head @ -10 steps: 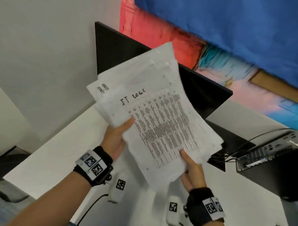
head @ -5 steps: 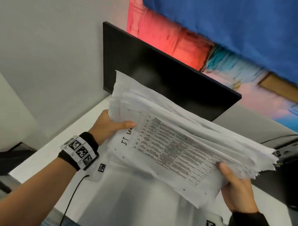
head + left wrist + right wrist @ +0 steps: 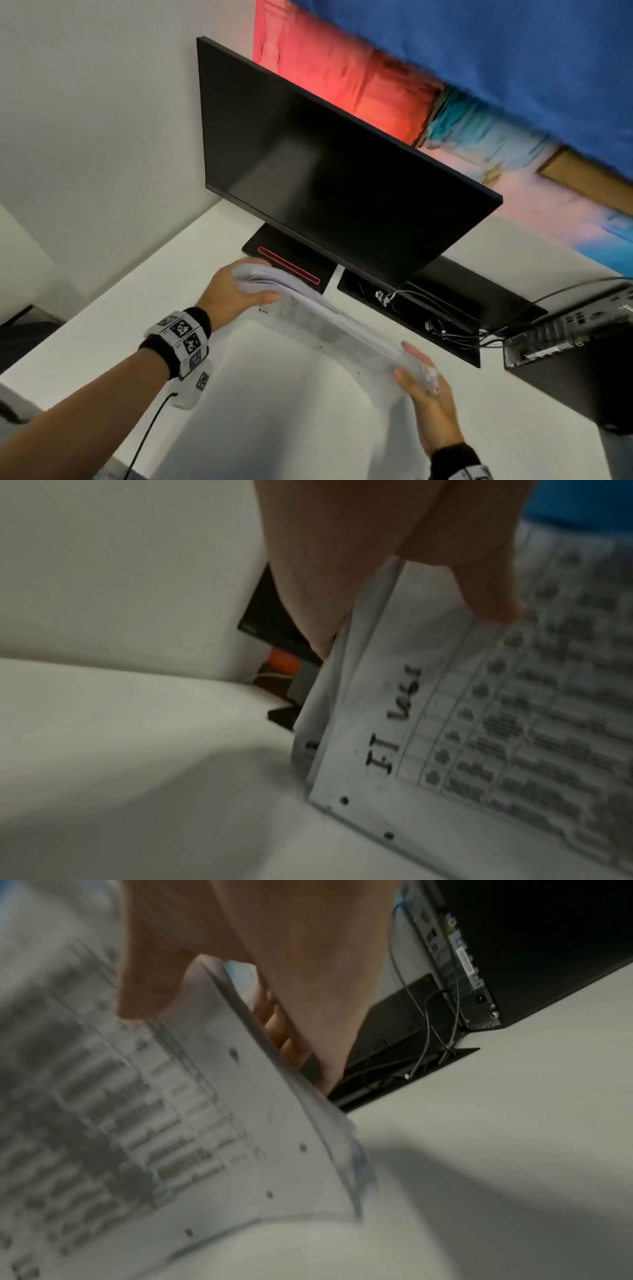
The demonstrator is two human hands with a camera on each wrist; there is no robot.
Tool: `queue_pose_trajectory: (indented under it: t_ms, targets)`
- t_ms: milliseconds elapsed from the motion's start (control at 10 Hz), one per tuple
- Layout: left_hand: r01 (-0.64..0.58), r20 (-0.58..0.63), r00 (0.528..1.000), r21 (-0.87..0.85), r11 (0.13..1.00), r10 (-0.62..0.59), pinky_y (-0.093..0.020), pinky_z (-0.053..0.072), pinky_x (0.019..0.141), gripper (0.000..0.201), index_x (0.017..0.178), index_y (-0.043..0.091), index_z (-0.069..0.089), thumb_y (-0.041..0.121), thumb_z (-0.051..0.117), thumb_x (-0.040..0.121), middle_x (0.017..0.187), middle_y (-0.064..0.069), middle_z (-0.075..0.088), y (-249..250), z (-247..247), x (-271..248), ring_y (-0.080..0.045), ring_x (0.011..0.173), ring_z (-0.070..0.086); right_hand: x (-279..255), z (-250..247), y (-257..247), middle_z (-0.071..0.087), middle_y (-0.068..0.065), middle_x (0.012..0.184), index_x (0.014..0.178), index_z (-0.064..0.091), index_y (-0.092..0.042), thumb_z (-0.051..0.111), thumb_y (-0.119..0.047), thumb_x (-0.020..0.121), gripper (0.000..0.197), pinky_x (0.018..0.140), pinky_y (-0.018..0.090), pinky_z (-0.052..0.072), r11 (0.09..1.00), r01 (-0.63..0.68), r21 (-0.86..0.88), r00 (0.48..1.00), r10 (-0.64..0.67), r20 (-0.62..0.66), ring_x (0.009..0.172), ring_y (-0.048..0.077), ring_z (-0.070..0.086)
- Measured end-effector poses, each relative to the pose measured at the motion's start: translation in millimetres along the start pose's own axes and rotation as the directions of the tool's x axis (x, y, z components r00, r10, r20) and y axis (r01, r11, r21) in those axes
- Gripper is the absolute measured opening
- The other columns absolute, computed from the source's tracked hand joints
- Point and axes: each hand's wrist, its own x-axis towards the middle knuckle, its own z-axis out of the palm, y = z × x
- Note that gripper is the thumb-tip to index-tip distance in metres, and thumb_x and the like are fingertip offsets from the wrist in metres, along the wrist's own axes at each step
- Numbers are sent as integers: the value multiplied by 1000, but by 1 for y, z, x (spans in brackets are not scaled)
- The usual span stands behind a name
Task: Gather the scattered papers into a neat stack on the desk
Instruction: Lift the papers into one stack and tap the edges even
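In front of monitor [image 3: 329,164], just above desk [image 3: 274,428]: paper stack [image 3: 329,325] tilted, sagging mid-span. Your left hand [image 3: 233,294] and right hand [image 3: 428,387] clamped opposite short ends. Sheets looked limp, slippery; you should grip ends, thumbs on top.

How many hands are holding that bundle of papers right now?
2. The left hand grips the papers at the end near the monitor base; the right hand grips the opposite end, near the computer case. No other hands show.
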Motion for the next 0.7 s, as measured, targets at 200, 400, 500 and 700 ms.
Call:
queue_pose_trajectory:
  t_ms: [200, 400, 500, 700]
  targets:
    - [62, -66, 995, -151, 987, -72, -35, 63, 77, 17, 94, 14, 81, 7, 83, 78, 87, -2, 82, 18, 23, 13, -14, 81, 79, -6, -22, 48, 54, 10, 140, 141, 48, -8, 74, -25, 86, 63, 112, 39, 37, 838, -357, -413, 928, 266, -263, 128, 31, 52]
    - [-76, -249, 968, -144, 987, 38, -25, 62, 69, 25, 99, 8, 80, 13, 86, 75, 89, -5, 82, 40, 24, 3, -15, 81, 78, 4, -16, 39, 67, 0, 123, 134, 61, -20, 85, -25, 76, 63, 94, 27, 43, 943, -202, -266, 953, 127, -273, 113, 15, 64]
    - [-23, -241, 970, -46, 999, 11, -20, 61, 71, 46, 111, 18, 69, 16, 90, 70, 105, 1, 74, 19, 16, 0, -14, 94, 71, 0, -22, 51, 67, -2, 120, 128, 60, -22, 75, 7, 83, 56, 84, 16, 50, 924, -225, -309, 964, 164, -210, 97, -4, 69]
    - [145, -89, 983, -147, 978, -159, -13, 58, 68, 61, 123, 18, 64, 11, 90, 68, 112, -2, 74, -7, 7, 11, -15, 102, 71, 9, -21, 67, 64, 0, 107, 120, 61, -15, 69, -7, 90, 31, 104, 36, 42, 961, -235, -148, 930, 179, -320, 107, 21, 59]
